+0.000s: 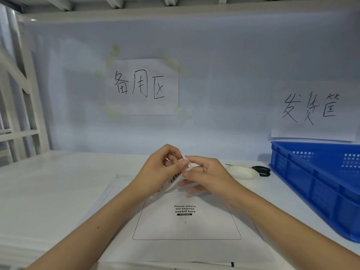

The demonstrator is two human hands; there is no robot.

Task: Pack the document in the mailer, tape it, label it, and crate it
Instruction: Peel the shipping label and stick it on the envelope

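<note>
White mailer [185,248] lies flat on the table [48,191], nearest the viewer, waybill box facing up. Blue crate [315,184] stands right. Above the mailer, left hand [161,172] and right hand [208,174] pinch the barcode label [176,177].

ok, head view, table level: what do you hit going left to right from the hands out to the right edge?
Left hand → white barcode label pinched between both hands → right hand → translucent white tape roll → black-handled scissors → blue perforated plastic crate. The white paper mailer lies under and nearer than the hands, so it is left out of the order.
</note>
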